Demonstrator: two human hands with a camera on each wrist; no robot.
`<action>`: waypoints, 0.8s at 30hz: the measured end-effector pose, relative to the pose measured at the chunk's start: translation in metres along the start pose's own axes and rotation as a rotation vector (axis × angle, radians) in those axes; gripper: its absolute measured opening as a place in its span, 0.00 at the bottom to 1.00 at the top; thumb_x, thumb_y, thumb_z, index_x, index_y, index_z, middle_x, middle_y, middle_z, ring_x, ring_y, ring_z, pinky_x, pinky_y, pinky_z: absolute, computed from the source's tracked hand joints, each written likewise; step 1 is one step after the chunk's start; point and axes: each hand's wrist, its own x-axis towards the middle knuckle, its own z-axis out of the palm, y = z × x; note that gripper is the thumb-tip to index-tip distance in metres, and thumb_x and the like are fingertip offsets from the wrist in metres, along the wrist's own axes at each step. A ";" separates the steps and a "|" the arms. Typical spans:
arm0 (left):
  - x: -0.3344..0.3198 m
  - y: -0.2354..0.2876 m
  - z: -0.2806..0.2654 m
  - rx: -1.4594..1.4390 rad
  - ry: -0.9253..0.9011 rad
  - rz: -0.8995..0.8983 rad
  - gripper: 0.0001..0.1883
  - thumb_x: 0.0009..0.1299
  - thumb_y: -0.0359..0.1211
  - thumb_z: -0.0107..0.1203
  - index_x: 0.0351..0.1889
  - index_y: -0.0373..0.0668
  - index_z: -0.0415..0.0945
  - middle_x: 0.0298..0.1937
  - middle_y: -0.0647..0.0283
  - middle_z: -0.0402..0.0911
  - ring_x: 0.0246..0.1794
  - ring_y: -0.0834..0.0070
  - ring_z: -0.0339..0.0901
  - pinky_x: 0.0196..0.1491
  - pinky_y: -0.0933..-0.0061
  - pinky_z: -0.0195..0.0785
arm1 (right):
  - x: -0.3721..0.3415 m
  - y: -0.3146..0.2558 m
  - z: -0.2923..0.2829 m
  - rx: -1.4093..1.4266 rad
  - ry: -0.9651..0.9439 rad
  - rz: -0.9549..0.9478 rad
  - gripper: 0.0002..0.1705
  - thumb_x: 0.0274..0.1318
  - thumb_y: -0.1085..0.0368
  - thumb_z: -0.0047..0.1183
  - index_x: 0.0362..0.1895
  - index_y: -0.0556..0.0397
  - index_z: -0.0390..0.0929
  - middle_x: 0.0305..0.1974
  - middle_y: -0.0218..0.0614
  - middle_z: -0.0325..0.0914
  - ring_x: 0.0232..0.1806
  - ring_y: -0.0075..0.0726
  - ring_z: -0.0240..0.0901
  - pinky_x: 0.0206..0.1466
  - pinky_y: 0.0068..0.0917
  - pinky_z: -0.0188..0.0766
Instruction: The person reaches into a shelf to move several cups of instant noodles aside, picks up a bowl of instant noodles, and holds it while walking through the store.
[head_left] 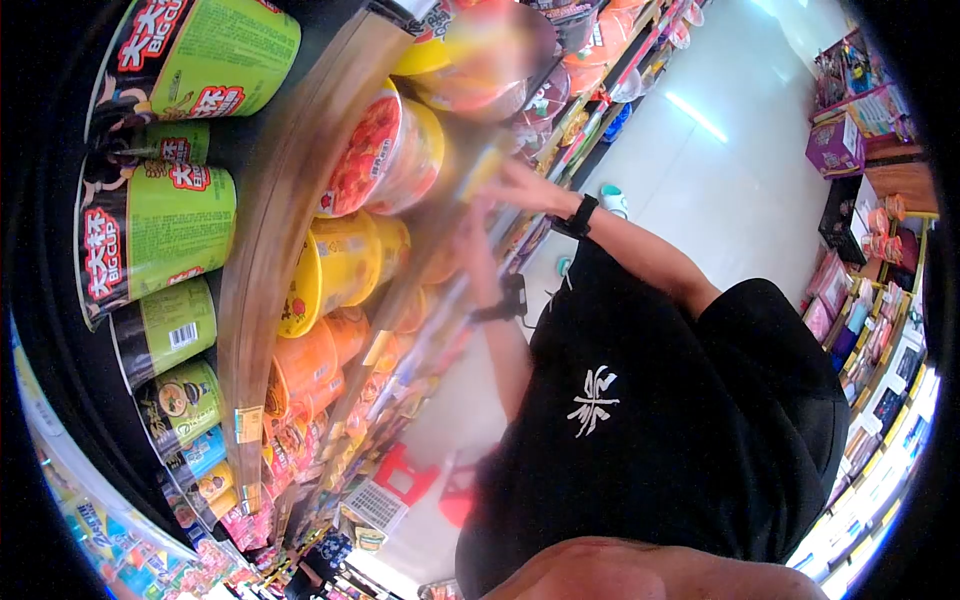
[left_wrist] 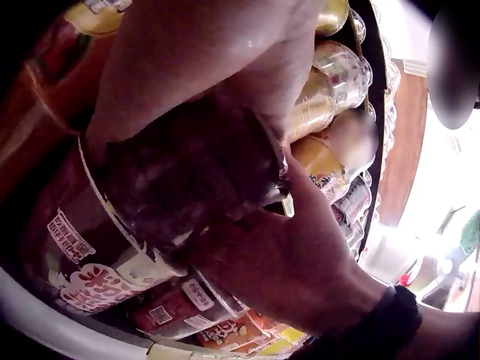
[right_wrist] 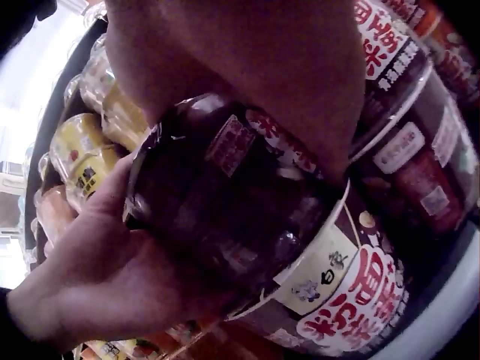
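Observation:
Both hands grip one dark, plastic-wrapped instant noodle cup [left_wrist: 199,169] from opposite sides. Seen from the left wrist, the right hand [left_wrist: 292,259] curls its thumb and fingers around the cup's lower side. From the right wrist, the left hand [right_wrist: 112,262] wraps its thumb and fingers around the other side. A second cup with a white rim and red-and-white lettering [right_wrist: 352,292] sits right against the held one. In the head view the left hand [head_left: 475,240] and right hand [head_left: 522,185] are blurred together at a lower shelf, and the held cup does not show distinctly.
Green big cups [head_left: 160,230] stand on the upper shelf, close to the camera. A brown shelf edge [head_left: 265,220] runs beside a red-and-yellow wrapped bowl [head_left: 385,150] and yellow cups [head_left: 345,265]. Behind the arms lies a pale floor [head_left: 690,150]; red stools [head_left: 405,475] stand lower down.

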 end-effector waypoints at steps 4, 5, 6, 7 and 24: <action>0.004 -0.018 -0.008 0.132 0.021 0.044 0.23 0.74 0.40 0.56 0.57 0.30 0.70 0.56 0.54 0.77 0.52 0.71 0.75 0.56 0.69 0.67 | -0.004 0.005 -0.009 -0.127 -0.038 0.133 0.34 0.63 0.49 0.56 0.62 0.61 0.65 0.54 0.40 0.75 0.53 0.34 0.72 0.58 0.33 0.70; 0.002 -0.021 -0.008 0.189 0.066 0.078 0.24 0.74 0.41 0.56 0.58 0.30 0.68 0.58 0.53 0.75 0.53 0.70 0.73 0.57 0.69 0.66 | -0.004 0.009 -0.010 -0.160 0.016 0.058 0.33 0.63 0.49 0.56 0.62 0.61 0.66 0.54 0.40 0.75 0.53 0.34 0.72 0.59 0.33 0.69; -0.011 -0.012 0.003 0.268 0.166 0.137 0.25 0.74 0.41 0.55 0.58 0.30 0.65 0.59 0.52 0.72 0.55 0.69 0.71 0.58 0.69 0.64 | -0.004 0.018 -0.009 -0.192 0.071 -0.016 0.32 0.63 0.49 0.56 0.61 0.61 0.67 0.54 0.40 0.76 0.54 0.34 0.72 0.59 0.33 0.69; -0.015 -0.014 0.008 0.290 0.234 0.161 0.25 0.74 0.41 0.54 0.58 0.31 0.63 0.59 0.52 0.70 0.55 0.68 0.69 0.59 0.68 0.62 | -0.004 0.025 -0.010 -0.226 0.126 -0.090 0.31 0.63 0.50 0.56 0.60 0.61 0.69 0.54 0.41 0.76 0.54 0.34 0.72 0.60 0.33 0.68; -0.041 -0.037 0.068 0.191 -0.296 0.245 0.21 0.73 0.31 0.55 0.60 0.36 0.60 0.55 0.55 0.70 0.57 0.68 0.70 0.61 0.66 0.64 | 0.003 -0.022 -0.114 0.204 0.625 0.119 0.35 0.67 0.39 0.43 0.66 0.51 0.65 0.61 0.30 0.68 0.62 0.32 0.62 0.67 0.36 0.55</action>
